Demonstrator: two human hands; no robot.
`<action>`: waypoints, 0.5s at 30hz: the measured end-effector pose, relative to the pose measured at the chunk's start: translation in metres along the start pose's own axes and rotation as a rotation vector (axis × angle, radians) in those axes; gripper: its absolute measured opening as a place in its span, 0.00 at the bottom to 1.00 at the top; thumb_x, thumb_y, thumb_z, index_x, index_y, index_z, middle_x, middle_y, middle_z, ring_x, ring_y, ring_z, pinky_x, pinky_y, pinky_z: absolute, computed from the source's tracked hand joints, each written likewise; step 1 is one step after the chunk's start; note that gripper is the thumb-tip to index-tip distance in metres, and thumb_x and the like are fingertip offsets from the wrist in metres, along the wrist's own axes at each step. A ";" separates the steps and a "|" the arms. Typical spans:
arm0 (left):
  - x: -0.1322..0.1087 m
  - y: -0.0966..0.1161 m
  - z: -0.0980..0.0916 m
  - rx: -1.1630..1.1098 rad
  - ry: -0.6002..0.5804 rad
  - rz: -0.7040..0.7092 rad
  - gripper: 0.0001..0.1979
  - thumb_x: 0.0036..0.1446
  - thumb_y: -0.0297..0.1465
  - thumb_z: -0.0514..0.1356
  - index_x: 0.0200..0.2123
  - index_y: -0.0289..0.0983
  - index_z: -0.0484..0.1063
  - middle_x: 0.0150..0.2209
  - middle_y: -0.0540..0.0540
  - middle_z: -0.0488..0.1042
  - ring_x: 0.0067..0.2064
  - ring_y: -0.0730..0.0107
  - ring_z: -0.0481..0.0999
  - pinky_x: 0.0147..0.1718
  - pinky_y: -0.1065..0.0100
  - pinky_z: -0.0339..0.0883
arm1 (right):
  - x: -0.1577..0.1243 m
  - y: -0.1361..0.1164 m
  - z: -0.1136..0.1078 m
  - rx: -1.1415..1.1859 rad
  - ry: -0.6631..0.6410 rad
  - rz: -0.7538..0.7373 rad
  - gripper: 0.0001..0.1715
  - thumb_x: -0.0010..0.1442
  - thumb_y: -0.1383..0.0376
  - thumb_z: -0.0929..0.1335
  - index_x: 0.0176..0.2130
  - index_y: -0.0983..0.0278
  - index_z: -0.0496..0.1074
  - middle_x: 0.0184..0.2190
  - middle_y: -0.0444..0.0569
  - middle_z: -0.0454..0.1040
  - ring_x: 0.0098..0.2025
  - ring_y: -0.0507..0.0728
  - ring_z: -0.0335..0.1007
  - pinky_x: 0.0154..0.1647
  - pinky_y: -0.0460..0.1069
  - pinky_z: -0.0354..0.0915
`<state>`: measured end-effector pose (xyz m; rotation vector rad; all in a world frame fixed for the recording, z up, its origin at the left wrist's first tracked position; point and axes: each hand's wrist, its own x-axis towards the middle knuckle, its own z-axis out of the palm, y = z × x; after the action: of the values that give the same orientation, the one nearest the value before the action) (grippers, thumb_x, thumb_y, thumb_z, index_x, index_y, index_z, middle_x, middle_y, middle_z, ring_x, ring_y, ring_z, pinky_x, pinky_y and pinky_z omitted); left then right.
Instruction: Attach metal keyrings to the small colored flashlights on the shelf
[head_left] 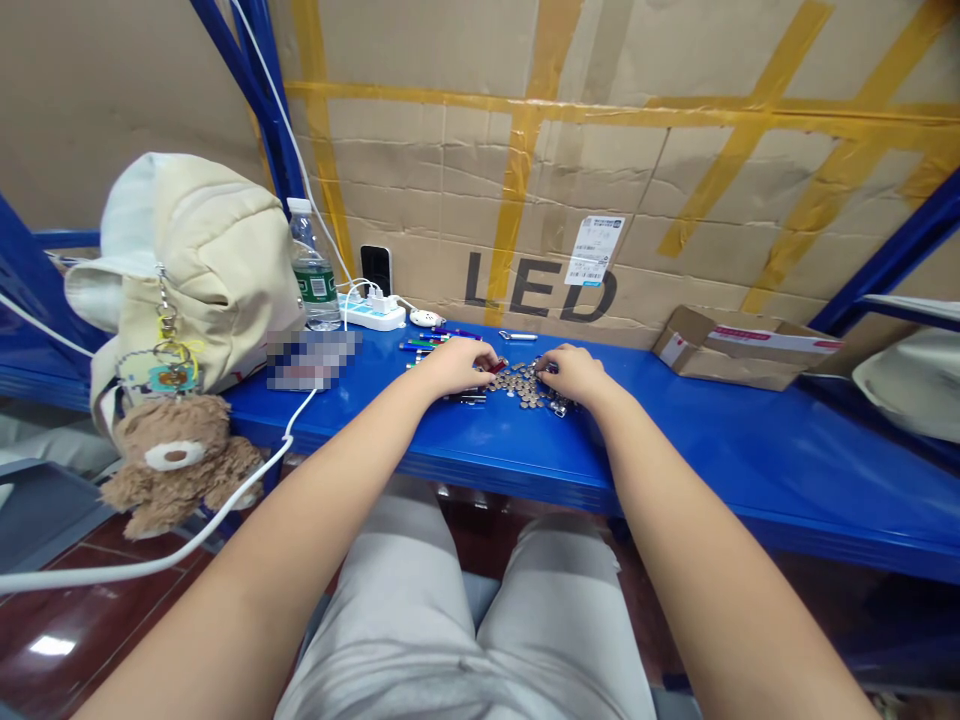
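Note:
Between my two hands, a heap of small round metallic discs [523, 383] lies loose on the blue shelf [517, 440]. At the left of the heap is my left hand [459, 367], its thumb and fingers curled around a small red piece [499, 366]. My right hand [574, 374] is at the heap's right side, fingers bent inward; what they hold, if anything, is hidden. Small shiny metal parts [557, 407] lie under and beside it. Several slim coloured tubes [424, 345] are spread behind my left hand, and dark tubes [471, 399] lie below it.
A cream bag [217, 260] with a teddy bear [180, 450] stands left, near a water bottle [315, 275], power strip [371, 312] and phone [376, 270]. A silver tool-like piece [517, 336] lies behind the heap. An open cardboard box [742, 355] sits right, before large cardboard [450, 200].

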<state>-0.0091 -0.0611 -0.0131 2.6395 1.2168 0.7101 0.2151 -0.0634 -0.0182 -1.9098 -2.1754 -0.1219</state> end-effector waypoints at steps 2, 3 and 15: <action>0.000 0.000 0.000 0.007 -0.003 -0.002 0.11 0.49 0.31 0.62 0.37 0.37 0.76 0.38 0.47 0.79 0.39 0.66 0.75 0.38 0.68 0.65 | 0.000 -0.001 -0.001 0.000 -0.005 0.010 0.13 0.56 0.62 0.64 0.39 0.56 0.75 0.48 0.51 0.70 0.50 0.64 0.65 0.46 0.60 0.63; 0.000 0.000 0.000 0.010 -0.004 -0.001 0.11 0.49 0.32 0.62 0.37 0.37 0.76 0.37 0.47 0.79 0.39 0.66 0.75 0.38 0.68 0.65 | 0.000 -0.001 -0.001 0.000 -0.006 0.010 0.12 0.55 0.62 0.64 0.38 0.56 0.75 0.47 0.51 0.70 0.50 0.65 0.65 0.46 0.61 0.63; 0.000 -0.001 0.000 -0.001 -0.006 0.019 0.11 0.49 0.32 0.62 0.37 0.37 0.76 0.37 0.47 0.79 0.38 0.66 0.76 0.39 0.67 0.65 | -0.002 -0.004 -0.003 0.008 0.001 -0.026 0.10 0.53 0.62 0.64 0.35 0.59 0.74 0.44 0.54 0.69 0.47 0.66 0.64 0.45 0.61 0.63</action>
<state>-0.0097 -0.0609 -0.0138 2.6543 1.1908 0.7057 0.2119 -0.0667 -0.0159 -1.8779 -2.1971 -0.1187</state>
